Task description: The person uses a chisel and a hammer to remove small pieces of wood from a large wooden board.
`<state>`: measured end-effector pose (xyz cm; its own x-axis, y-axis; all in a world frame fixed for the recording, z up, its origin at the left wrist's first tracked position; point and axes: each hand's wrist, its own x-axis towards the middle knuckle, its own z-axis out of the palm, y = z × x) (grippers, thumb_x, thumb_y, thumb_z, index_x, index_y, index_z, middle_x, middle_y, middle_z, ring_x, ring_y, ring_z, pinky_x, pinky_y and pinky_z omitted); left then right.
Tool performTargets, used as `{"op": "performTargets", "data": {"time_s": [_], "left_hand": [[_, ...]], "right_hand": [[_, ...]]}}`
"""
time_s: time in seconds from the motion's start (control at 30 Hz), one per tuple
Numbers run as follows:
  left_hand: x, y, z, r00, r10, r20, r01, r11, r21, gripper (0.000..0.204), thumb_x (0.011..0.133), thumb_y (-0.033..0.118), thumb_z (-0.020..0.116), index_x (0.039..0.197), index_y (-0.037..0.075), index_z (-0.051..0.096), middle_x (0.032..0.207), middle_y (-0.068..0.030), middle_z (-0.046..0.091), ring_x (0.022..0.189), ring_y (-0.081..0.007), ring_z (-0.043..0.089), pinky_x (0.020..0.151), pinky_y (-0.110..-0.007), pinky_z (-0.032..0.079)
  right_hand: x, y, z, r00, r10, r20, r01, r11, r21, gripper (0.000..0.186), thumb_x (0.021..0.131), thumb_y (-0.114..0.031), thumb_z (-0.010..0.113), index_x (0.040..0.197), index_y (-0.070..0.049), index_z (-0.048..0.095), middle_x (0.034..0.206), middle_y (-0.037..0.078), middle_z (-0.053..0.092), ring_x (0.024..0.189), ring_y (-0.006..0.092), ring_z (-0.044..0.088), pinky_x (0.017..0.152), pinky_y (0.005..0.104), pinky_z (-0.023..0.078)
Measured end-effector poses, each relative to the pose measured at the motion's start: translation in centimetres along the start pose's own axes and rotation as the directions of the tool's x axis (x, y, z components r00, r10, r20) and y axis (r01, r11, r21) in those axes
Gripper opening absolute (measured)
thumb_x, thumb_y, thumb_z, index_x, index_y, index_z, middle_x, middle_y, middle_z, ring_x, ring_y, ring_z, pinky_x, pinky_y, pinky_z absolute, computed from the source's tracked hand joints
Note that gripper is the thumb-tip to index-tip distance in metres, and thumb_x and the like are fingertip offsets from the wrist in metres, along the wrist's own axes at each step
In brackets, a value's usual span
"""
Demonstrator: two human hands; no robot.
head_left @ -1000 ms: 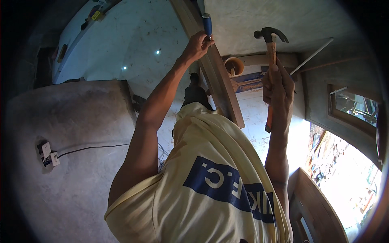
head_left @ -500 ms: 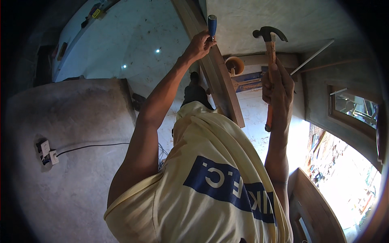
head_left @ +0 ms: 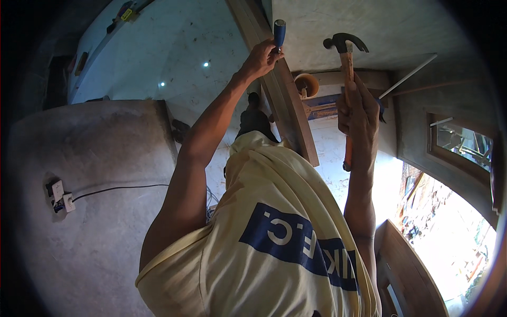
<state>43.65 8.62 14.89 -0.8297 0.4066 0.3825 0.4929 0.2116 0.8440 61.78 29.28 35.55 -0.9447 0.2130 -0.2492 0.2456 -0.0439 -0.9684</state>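
Note:
My left hand is closed round the lower part of a chisel with a blue handle and a metal-capped end pointing up. Its blade is hidden by my fingers and cannot be made out. The hand is at a long wooden beam that runs from the top of the view down to the right. To the right, my right hand grips a claw hammer by its worn orange-brown handle. The dark hammer head is raised, its claw to the right and its striking face toward the chisel.
A round brown container stands behind the beam. At left, a power socket with a black cable is on the grey wall. A white rod slants at right, near a wood-framed window. A wooden frame is at lower right.
The hammer and my right hand have shifted slightly left, toward the chisel. My left hand and the chisel have barely moved, a touch to the right.

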Motion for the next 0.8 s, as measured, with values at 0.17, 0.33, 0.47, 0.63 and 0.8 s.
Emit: {"op": "performTargets", "data": {"time_s": [0.17, 0.33, 0.47, 0.63, 0.8], "left_hand": [[-0.1, 0.1, -0.1, 1.0, 0.005, 0.009, -0.006, 0.998, 0.068, 0.013, 0.089, -0.007, 0.064, 0.096, 0.0, 0.055, 0.088, -0.0117, 0.058, 0.079, -0.025, 0.063, 0.071, -0.04, 0.051], [-0.2, 0.6, 0.1, 1.0, -0.027, 0.004, 0.028, 0.995, -0.1, 0.012, 0.089, -0.01, 0.06, 0.096, 0.0, 0.055, 0.086, -0.0104, 0.056, 0.082, -0.0214, 0.064, 0.076, -0.036, 0.057], [-0.2, -0.9, 0.0, 0.999, -0.04, 0.032, 0.039, 0.998, 0.043, 0.012, 0.089, -0.011, 0.058, 0.095, -0.001, 0.055, 0.087, -0.0103, 0.055, 0.082, -0.0193, 0.063, 0.078, -0.034, 0.059], [-0.2, 0.3, 0.1, 0.996, -0.088, 0.018, 0.09, 0.989, -0.114, 0.01, 0.089, -0.009, 0.061, 0.094, -0.001, 0.056, 0.086, -0.01, 0.056, 0.081, -0.0191, 0.062, 0.074, -0.036, 0.054], [-0.2, 0.4, -0.1, 0.993, -0.099, 0.066, 0.1, 0.995, -0.011, 0.011, 0.091, -0.011, 0.057, 0.097, -0.001, 0.055, 0.091, -0.0105, 0.056, 0.088, -0.0188, 0.063, 0.083, -0.032, 0.06]], "right_hand": [[0.7, -0.7, 1.1, 0.997, -0.06, 0.046, 0.063, 0.996, -0.067, 0.043, 0.104, -0.029, 0.052, 0.137, -0.002, 0.056, 0.066, -0.006, 0.041, 0.054, 0.0004, 0.036, 0.044, 0.0201, 0.025], [0.4, -5.8, 3.6, 0.958, -0.281, 0.057, 0.286, 0.953, -0.102, 0.038, 0.105, -0.026, 0.051, 0.129, 0.002, 0.06, 0.064, -0.001, 0.048, 0.057, 0.0046, 0.044, 0.047, 0.0248, 0.033], [2.5, -4.9, 5.4, 0.795, -0.604, 0.065, 0.605, 0.779, -0.164, 0.035, 0.105, -0.023, 0.048, 0.128, -0.001, 0.061, 0.065, -0.004, 0.045, 0.054, 0.0025, 0.038, 0.046, 0.0224, 0.032], [6.5, -0.7, 4.3, 0.849, -0.452, 0.275, 0.526, 0.771, -0.359, 0.032, 0.103, -0.021, 0.049, 0.12, 0.004, 0.061, 0.064, 0.006, 0.051, 0.057, 0.01, 0.047, 0.053, 0.0298, 0.042], [3.4, -4.0, 3.3, 0.949, -0.27, 0.163, 0.297, 0.938, -0.181, 0.036, 0.104, -0.024, 0.05, 0.126, 0.003, 0.061, 0.066, -0.001, 0.05, 0.057, 0.0056, 0.044, 0.051, 0.0252, 0.039]]}}
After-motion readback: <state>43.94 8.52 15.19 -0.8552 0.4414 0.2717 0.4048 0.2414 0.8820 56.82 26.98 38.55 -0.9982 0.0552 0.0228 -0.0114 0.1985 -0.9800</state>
